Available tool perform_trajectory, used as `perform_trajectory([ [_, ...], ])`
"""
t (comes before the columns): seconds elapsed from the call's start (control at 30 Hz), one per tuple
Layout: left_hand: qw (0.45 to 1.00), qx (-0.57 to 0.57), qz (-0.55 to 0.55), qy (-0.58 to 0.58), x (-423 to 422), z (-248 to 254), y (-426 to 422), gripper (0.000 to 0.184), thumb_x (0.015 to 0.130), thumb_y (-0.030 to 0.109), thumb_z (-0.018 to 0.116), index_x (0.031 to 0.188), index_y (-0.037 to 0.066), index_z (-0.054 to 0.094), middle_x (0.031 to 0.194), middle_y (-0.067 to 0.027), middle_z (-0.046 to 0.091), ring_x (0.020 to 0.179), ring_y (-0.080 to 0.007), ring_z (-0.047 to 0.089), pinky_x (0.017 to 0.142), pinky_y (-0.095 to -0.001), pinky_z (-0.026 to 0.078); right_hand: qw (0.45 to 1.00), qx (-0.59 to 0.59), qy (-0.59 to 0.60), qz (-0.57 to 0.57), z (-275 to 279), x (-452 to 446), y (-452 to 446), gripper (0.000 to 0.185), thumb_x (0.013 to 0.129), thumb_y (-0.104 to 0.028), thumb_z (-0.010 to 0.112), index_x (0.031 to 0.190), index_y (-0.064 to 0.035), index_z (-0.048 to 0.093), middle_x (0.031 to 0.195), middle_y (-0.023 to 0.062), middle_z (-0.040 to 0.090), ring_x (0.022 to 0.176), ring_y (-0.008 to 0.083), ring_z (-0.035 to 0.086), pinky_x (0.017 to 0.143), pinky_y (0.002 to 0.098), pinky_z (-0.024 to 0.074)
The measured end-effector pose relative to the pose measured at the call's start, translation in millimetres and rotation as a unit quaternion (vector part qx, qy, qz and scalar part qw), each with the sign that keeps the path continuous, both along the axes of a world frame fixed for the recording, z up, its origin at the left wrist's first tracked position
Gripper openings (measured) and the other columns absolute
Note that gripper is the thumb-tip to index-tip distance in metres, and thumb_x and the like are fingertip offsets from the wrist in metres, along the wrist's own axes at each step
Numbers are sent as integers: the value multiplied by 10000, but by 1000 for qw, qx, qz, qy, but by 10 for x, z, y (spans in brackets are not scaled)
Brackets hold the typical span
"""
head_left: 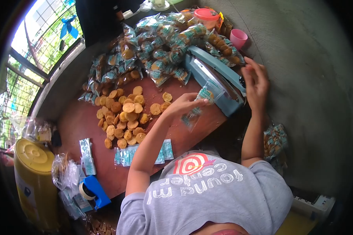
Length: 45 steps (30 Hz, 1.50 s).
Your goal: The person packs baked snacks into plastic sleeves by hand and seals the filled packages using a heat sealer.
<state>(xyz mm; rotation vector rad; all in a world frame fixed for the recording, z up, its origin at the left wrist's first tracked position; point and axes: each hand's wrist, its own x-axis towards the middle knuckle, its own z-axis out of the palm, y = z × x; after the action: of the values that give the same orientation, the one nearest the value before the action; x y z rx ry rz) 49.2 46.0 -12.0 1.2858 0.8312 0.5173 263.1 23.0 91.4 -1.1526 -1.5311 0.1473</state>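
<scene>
My left hand (186, 105) grips a clear plastic packet (206, 94) with teal print, its fingers closed around the film. The packet's upper part lies at the jaw of a blue heat sealer (213, 80); another part hangs blurred below the hand. My right hand (256, 80) is beside the end of the sealer's lever, near a black knob, with its fingers bent and apart. Whether it touches the lever I cannot tell. Loose round brown cookies (125, 117) lie heaped on the reddish table (72, 121), left of my left arm.
Filled cookie packets (157, 45) are piled behind the sealer. A pink cup (238, 38) and a red-lidded tub (206, 15) stand at the back right. Flat printed bags (123, 155) lie along the front edge. A blue tape dispenser (97, 192) and yellow container (33, 176) are at left.
</scene>
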Motion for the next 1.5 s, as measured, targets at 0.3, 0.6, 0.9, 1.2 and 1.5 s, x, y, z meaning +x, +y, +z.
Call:
perform_trajectory([
  [0.3, 991, -94, -85, 33, 346, -28, 772, 534, 801, 478, 600, 960, -32, 611, 888, -99, 612, 736, -146, 594, 583, -275, 506, 996, -83, 15, 21, -90, 33, 374, 313, 812, -221, 632, 1049, -24, 579, 946, 104, 610, 902, 196, 574, 786, 312, 443],
  [0.6, 990, -61, -65, 106, 266, 75, 675, 614, 794, 531, 576, 1022, -40, 602, 912, -122, 614, 746, -148, 599, 637, -277, 493, 983, -45, -153, -87, -776, 166, 108, 317, 726, -10, 524, 1030, -58, 599, 979, 89, 611, 923, 271, 555, 795, 366, 435],
  [0.9, 993, -100, -56, 37, -48, -286, 473, 644, 815, 518, 548, 1183, -7, 496, 1010, -123, 594, 851, -209, 615, 723, -341, 525, 991, -42, -111, -59, -777, 144, 145, 298, 710, 10, 487, 964, -56, 630, 935, 84, 626, 887, 265, 566, 785, 357, 442],
  [1.2, 988, -132, 54, -61, -44, -402, 218, 578, 819, 423, 600, 1203, 17, 449, 1005, -105, 579, 800, -197, 635, 639, -279, 522, 998, -38, -48, -29, -772, 94, 121, 329, 708, 55, 478, 993, -35, 616, 920, 89, 639, 881, 243, 588, 794, 336, 442],
  [1.5, 979, -97, 140, -110, 101, -485, 40, 478, 806, 348, 642, 1122, 14, 512, 914, -63, 606, 750, -136, 613, 614, -260, 506, 982, 82, -139, -95, -829, 70, 69, 255, 812, -35, 552, 1064, -50, 586, 940, 49, 653, 1008, 199, 562, 920, 365, 335],
])
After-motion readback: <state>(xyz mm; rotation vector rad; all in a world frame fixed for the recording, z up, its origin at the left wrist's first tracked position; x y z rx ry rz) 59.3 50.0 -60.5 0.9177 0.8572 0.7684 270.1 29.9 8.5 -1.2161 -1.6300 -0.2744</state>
